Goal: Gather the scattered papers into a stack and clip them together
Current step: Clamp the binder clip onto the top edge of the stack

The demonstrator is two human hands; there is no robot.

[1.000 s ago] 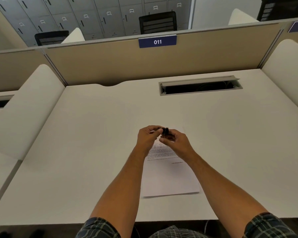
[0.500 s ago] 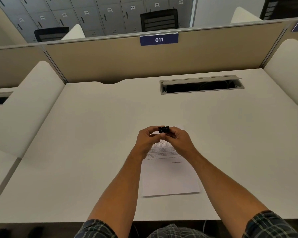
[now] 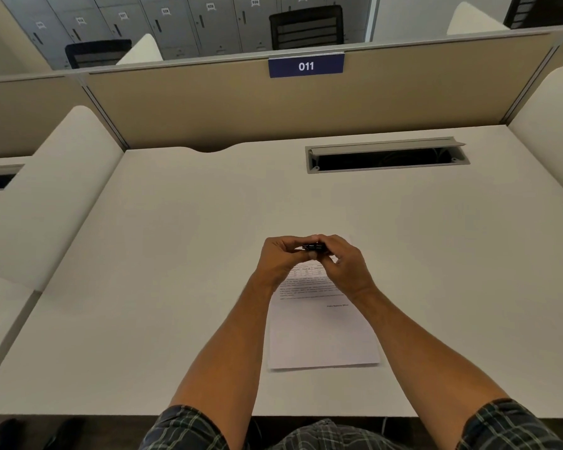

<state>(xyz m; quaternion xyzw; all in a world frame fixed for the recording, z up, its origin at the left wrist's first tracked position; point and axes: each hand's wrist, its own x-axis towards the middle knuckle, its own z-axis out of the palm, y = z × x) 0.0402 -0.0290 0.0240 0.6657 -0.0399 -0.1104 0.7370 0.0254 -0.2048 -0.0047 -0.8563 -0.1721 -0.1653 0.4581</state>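
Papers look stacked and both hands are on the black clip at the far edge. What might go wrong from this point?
1. Both hands, left hand and right hand, pinch the binder clip, so nothing holds the paper stack flat; it may shift or fan out.
2. The small clip could spring out of the fingers.
3. The far edge is hidden, so the clip might miss some sheets.

papers' (image 3: 322,332) far edge hidden by hands, print illegible
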